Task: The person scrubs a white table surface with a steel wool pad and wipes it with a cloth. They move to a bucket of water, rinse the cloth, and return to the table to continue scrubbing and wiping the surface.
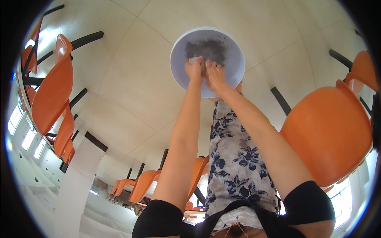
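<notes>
Low in front of me stands a round white bucket on the floor, with a patch of dark, murky water in it. Both hands are inside the bucket's mouth, side by side. Bunched in my left hand is a wet greyish cloth, its pale end poking out above the thumb. My right hand looks wet and presses on the same cloth from the other side, fingers curled. Part of the cloth is hidden between the two hands.
Orange moulded chairs with dark legs stand on both sides: a large seat close on the right, a row on the left. More chairs are behind me. A white pillar rises at lower left from the tiled floor.
</notes>
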Motion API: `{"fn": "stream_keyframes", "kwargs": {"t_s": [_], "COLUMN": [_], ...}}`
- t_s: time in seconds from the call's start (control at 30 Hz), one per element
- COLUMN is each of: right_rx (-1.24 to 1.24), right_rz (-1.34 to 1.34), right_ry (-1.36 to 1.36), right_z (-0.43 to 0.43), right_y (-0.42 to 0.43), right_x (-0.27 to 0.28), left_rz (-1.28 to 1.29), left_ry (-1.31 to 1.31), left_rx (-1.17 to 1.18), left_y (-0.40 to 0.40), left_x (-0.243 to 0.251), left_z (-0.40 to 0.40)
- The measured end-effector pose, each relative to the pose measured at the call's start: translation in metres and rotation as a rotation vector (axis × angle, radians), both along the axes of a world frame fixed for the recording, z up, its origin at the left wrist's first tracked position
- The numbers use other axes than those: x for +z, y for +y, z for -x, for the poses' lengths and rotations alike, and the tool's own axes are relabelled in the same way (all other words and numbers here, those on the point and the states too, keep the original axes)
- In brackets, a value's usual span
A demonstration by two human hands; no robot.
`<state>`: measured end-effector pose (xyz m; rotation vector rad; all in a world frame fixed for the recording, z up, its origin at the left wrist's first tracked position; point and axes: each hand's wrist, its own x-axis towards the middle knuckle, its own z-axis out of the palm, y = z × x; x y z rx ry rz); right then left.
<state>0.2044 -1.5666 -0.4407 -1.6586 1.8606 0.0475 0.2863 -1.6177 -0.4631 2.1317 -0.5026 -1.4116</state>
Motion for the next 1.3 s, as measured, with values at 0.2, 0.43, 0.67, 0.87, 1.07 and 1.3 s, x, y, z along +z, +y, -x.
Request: {"fn": "stream_keyframes", "kwargs": {"t_s": [0.2, 0.43, 0.67, 0.87, 1.07, 1.3], "right_rx": [0.016, -0.034, 0.085, -0.023, -0.445, -0.858], "right_rz": [0.182, 0.245, 0.392, 0.559, 0.684, 0.856], "right_ry": [0.004, -0.276, -0.268, -0.223, -0.085, 0.077], "right_z": [0.002, 0.002, 0.052, 0.123, 0.220, 0.259], "right_y": [-0.014, 0.018, 0.066, 0.110, 0.239, 0.419], "right_x": [0.058, 0.200, 0.401, 0.558, 0.641, 0.689], "left_rz": [-0.134, -0.142, 0.001, 0.044, -0.164, -0.411], "left_ry": [0.610, 0.800, 0.823, 0.976, 1.099, 1.223], "left_rx": [0.202, 0.299, 0.287, -0.052, -0.375, -0.759], "left_y": [-0.001, 0.030, 0.088, 0.090, 0.146, 0.277], "left_x": [0.037, 0.151, 0.326, 0.513, 0.575, 0.620], "left_z": [-0.014, -0.040, -0.025, 0.054, 0.192, 0.308]}}
